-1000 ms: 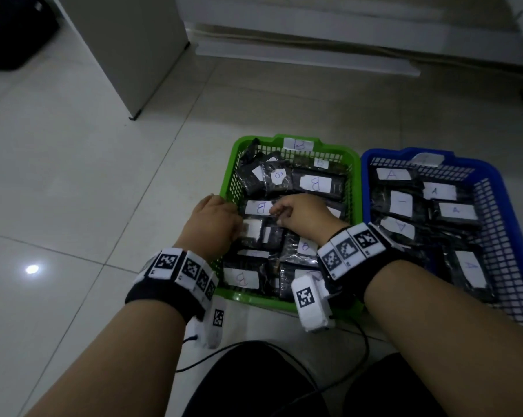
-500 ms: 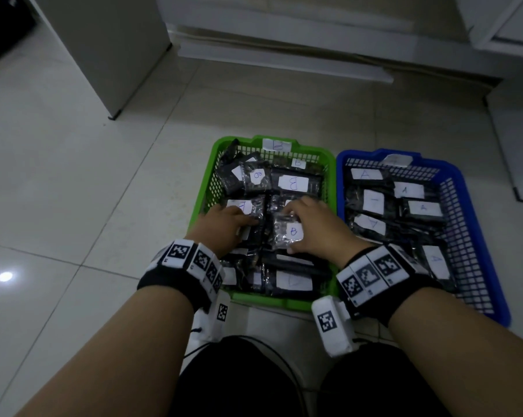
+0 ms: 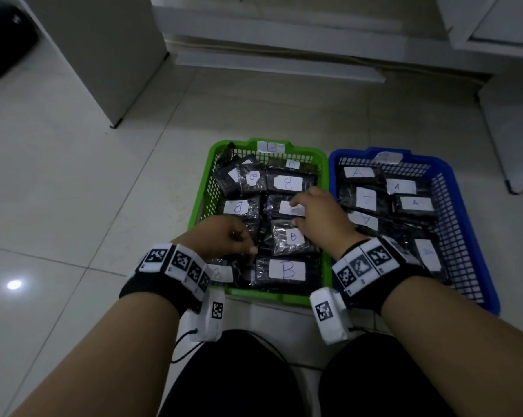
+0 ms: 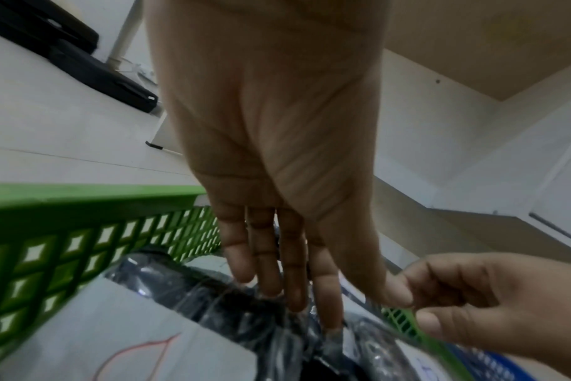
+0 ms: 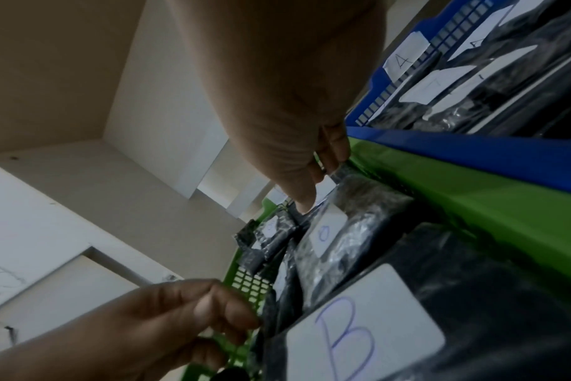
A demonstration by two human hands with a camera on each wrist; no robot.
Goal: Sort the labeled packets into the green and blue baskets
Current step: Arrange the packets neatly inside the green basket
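The green basket [image 3: 202, 188], tagged B, holds several black packets with white B labels. Beside it on the right, the blue basket [image 3: 356, 152] holds several packets labelled A. My right hand [image 3: 317, 215] reaches into the middle of the green basket. Its thumb and curled fingers grip a B packet [image 3: 284, 207] by the label end, seen close in the right wrist view [image 5: 326, 232]. My left hand [image 3: 224, 236] is at the basket's near left. Its straight fingers [image 4: 294, 296] touch the plastic of the packets there. A large B packet [image 3: 287, 269] lies at the front.
Both baskets sit side by side on a pale tiled floor [image 3: 73, 191]. A white cabinet [image 3: 103, 55] stands at the back left, with more white furniture at the back and right. My knees [image 3: 239, 380] are just in front of the baskets.
My right hand has moved from the small B packet to the one just behind it. The left hand has drawn slightly toward the basket's near left.
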